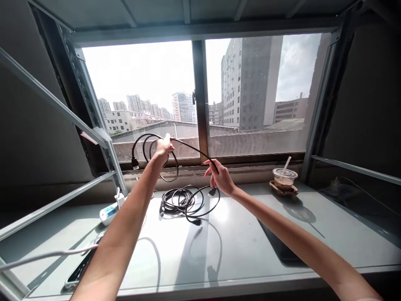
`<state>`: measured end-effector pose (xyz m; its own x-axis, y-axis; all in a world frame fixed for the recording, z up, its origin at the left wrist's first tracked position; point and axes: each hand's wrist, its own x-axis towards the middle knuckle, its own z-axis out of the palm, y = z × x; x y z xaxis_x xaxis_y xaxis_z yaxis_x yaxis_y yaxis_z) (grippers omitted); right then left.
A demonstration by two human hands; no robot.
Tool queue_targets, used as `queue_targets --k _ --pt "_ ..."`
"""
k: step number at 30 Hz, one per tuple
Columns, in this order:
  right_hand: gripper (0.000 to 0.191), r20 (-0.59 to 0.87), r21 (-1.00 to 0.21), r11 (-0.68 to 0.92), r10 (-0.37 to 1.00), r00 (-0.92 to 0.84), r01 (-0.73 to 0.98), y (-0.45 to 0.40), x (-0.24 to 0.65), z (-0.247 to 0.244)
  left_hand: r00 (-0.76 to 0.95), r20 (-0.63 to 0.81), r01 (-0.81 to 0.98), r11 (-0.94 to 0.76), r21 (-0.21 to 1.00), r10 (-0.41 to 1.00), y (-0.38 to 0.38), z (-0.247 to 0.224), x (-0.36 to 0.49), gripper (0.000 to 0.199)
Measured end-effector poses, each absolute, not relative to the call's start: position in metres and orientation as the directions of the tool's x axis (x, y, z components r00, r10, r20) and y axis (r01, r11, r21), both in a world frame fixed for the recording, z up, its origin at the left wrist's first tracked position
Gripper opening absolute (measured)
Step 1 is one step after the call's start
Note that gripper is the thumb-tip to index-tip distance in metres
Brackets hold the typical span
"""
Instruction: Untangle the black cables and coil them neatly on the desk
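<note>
My left hand (164, 145) is raised in front of the window, closed around several loops of a black HDMI cable (177, 167). One flat plug (135, 163) of this cable dangles to the left of the loops. From there the cable runs slanting down to my right hand (221, 174), whose fingers pinch it. Just under the right hand shows another plug (212, 192); which cable it belongs to I cannot tell. Below both hands, a coiled pile of black cables (178, 201) lies on the white table (175, 263), with a plug (196, 222) at its front.
At the right back stands a lidded plastic cup (284, 177) with a straw, in a brown holder. A dark flat device (282, 246) lies under my right forearm. Left are a white power strip (108, 213), a phone-like device (78, 271) and a pale cord (46, 254). Metal frame posts (115, 165) flank the table.
</note>
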<state>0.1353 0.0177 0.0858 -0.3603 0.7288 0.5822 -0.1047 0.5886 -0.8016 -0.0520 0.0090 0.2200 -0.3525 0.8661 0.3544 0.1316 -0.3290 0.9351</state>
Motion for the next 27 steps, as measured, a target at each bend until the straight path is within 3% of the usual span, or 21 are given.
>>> queue_targets --k 4,7,10,12,14,16,17,19,21,23,25,27 --pt "0.03 0.523 -0.852 0.47 0.744 -0.416 -0.23 0.017 0.153 0.129 -0.358 0.405 0.354 -0.279 0.893 0.841 0.004 0.211 -0.052 0.04" --pt "0.023 0.526 -0.839 0.409 0.778 -0.343 -0.357 0.014 0.164 0.165 -0.352 0.49 0.459 -0.309 0.833 0.797 -0.002 0.211 -0.037 0.045" --pt "0.02 0.515 -0.816 0.363 0.811 -0.278 -0.451 0.011 0.169 0.194 -0.229 0.588 0.576 -0.379 0.724 0.776 -0.012 0.214 -0.015 0.045" --pt "0.028 0.43 -0.892 0.321 0.819 -0.38 -0.318 0.005 0.167 0.202 -0.062 0.593 0.639 -0.425 0.642 0.803 -0.021 0.214 0.001 0.041" --pt "0.042 0.304 -0.949 0.304 0.803 -0.512 -0.087 -0.003 0.162 0.199 0.221 0.438 0.7 -0.454 0.551 0.872 -0.028 0.213 0.016 0.035" --pt "0.047 0.207 -0.958 0.283 0.786 -0.582 0.042 -0.011 0.156 0.187 0.468 0.165 0.749 -0.489 0.447 0.868 -0.032 0.211 0.03 0.031" --pt "0.046 0.195 -0.964 0.265 0.783 -0.591 0.034 -0.014 0.154 0.179 0.525 0.059 0.763 -0.5 0.41 0.849 -0.033 0.21 0.035 0.03" --pt "0.043 0.195 -0.979 0.198 0.808 -0.556 -0.056 -0.017 0.154 0.163 0.544 0.002 0.775 -0.504 0.381 0.839 -0.037 0.204 0.043 0.026" --pt "0.036 0.181 -0.979 0.118 0.88 -0.439 -0.167 -0.013 0.161 0.15 0.536 0.052 0.775 -0.516 0.364 0.842 -0.044 0.192 0.046 0.02" --pt "0.029 0.127 -0.973 0.056 0.941 -0.314 -0.226 -0.005 0.172 0.143 0.53 0.195 0.766 -0.565 0.308 0.825 -0.054 0.167 0.044 0.019" --pt "0.024 0.095 -0.967 0.026 0.959 -0.268 -0.253 0.004 0.186 0.141 0.525 0.532 0.711 -0.686 0.154 0.664 -0.063 0.13 0.038 0.04" --pt "0.024 0.077 -0.969 -0.001 0.949 -0.306 -0.248 0.01 0.199 0.142 0.411 0.688 0.717 -0.678 0.163 0.599 -0.063 0.082 0.026 0.054"
